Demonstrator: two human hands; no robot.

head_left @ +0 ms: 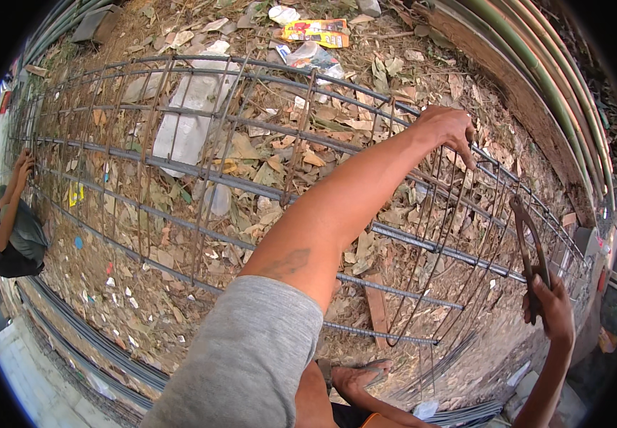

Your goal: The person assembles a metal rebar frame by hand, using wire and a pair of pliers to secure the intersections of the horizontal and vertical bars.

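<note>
My right hand (556, 308) clasps pincers (526, 246); whether my left hand (447, 128) clenches the rebar cage (251, 187) beneath it I cannot tell, but it should be stiff, heavy, best held by lengthwise bars (429, 247).

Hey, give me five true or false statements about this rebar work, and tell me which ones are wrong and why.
1. The right hand holds a pair of metal pincers. True.
2. The left hand is down beside the sandaled foot. False: it is at the upper bars of the rebar cage.
3. A crouching person in a black top is at the far left. True.
4. The ground under the cage is bare tile. False: dry leaves are strewn over it.
5. The left arm's sleeve is bright red. False: it is gray.
</note>
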